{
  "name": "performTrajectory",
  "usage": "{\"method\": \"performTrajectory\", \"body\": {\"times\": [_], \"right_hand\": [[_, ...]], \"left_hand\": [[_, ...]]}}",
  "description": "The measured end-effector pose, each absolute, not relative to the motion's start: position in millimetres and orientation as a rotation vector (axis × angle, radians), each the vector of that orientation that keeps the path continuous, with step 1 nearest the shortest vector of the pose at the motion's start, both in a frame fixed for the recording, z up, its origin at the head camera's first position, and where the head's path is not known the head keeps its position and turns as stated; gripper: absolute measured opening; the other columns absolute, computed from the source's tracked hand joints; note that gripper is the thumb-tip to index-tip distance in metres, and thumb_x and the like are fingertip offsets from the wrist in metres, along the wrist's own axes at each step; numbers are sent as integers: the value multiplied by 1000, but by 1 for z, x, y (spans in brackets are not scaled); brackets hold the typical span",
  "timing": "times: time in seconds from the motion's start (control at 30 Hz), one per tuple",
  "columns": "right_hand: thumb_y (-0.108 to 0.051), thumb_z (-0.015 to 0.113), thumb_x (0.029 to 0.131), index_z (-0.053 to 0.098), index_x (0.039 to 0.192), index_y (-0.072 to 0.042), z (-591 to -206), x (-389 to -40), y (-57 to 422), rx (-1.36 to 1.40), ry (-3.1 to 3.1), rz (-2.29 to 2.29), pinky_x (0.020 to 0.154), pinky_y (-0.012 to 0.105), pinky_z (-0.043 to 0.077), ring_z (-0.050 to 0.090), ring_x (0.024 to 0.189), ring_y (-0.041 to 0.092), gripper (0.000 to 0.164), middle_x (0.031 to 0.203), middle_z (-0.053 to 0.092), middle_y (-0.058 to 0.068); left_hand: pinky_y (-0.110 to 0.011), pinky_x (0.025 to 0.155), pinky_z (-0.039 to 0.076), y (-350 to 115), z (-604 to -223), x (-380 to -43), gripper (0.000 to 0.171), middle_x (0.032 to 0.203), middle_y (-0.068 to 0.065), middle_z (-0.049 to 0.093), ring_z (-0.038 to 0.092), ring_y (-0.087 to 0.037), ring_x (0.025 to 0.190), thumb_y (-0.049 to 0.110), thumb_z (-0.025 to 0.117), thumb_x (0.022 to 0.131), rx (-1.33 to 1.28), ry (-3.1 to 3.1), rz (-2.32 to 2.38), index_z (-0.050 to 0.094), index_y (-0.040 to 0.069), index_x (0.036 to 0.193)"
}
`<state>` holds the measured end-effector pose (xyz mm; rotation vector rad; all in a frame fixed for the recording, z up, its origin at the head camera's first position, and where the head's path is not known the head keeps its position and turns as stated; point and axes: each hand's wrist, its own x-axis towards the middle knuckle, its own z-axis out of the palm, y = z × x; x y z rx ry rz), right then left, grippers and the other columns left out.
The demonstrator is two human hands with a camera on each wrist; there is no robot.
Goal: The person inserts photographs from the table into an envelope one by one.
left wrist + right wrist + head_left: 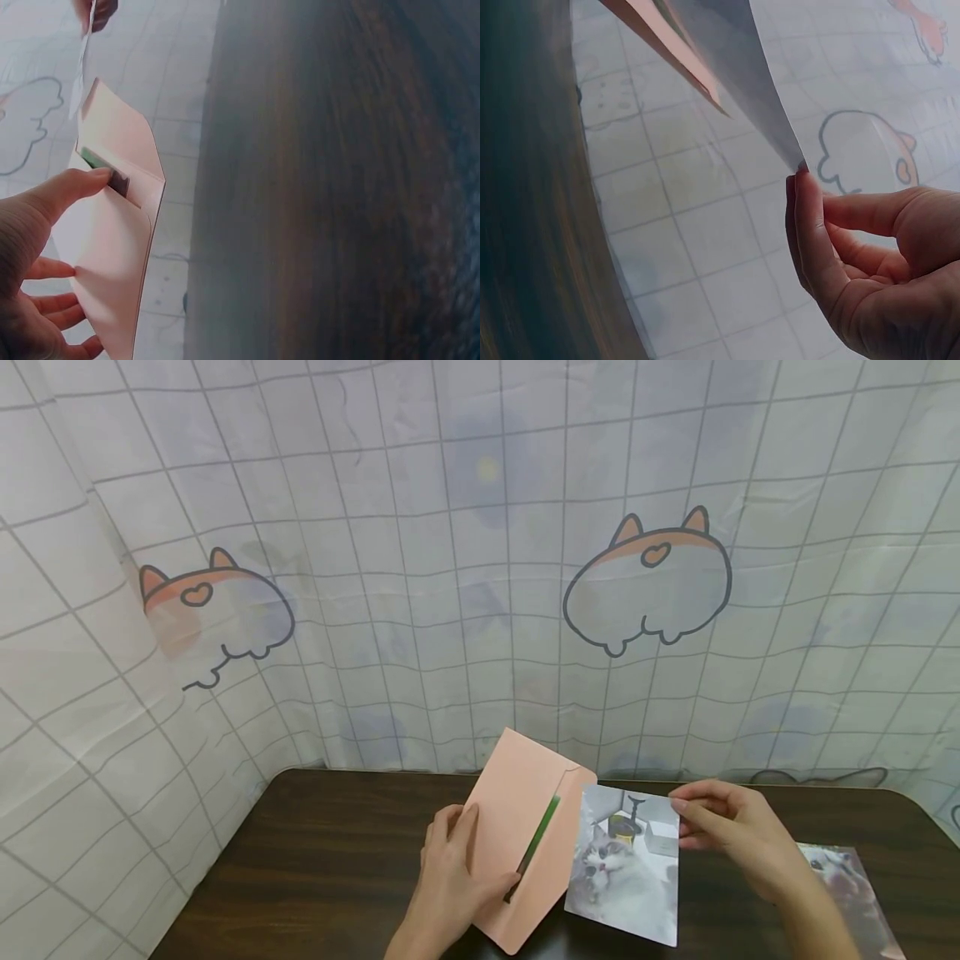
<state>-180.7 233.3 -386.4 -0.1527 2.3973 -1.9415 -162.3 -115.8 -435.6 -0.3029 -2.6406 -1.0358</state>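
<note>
A pink envelope [504, 802] is tilted in my left hand [452, 881], its flap lifted. The left thumb presses at the pocket's mouth while the other fingers lie along the envelope's side and back. Inside the mouth shows a green and dark strip [542, 837], the edge of something mostly hidden. My right hand [738, 835] pinches the upper right corner of a photo card [626, 877] between thumb and fingers. Printed on the card is a pale, fluffy cat. The card hangs just right of the envelope; in the right wrist view its plain side [724, 67] shows.
Another photo print [855, 893] lies on the dark wooden table [315, 852] at the right, partly behind my right forearm. A white gridded curtain [420, 610] with cartoon corgi drawings hangs along the table's back and left edges.
</note>
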Motion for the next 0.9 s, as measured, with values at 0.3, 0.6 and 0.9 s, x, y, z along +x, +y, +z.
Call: {"method": "performTrajectory", "body": {"times": [0.3, 0.6, 0.9], "right_hand": [[0, 60, 105, 61, 120, 21, -387, -180, 222, -158, 2389, -1935, 70, 32, 63, 67, 76, 14, 26, 90, 69, 1], [0, 59, 105, 59, 121, 22, -388, -181, 217, -154, 2353, -1928, 71, 32, 63, 66, 78, 14, 27, 93, 69, 0], [-1, 60, 105, 59, 122, 22, -388, -180, 212, -150, 2352, -1904, 70, 32, 63, 68, 76, 14, 29, 92, 70, 3]], "left_hand": [[-62, 96, 47, -112, -435, -160, 93, 141, -16, 48, 48, -38, 126, 41, 95, 75, -317, -2645, -1017, 56, 1, 149], [-61, 96, 48, -109, -435, -161, 91, 141, -17, 47, 47, -40, 127, 36, 95, 76, -311, -2669, -1028, 56, -1, 149], [-64, 98, 43, -107, -436, -159, 91, 142, -18, 47, 47, -40, 128, 33, 96, 76, -336, -2661, -994, 55, -2, 149]]}}
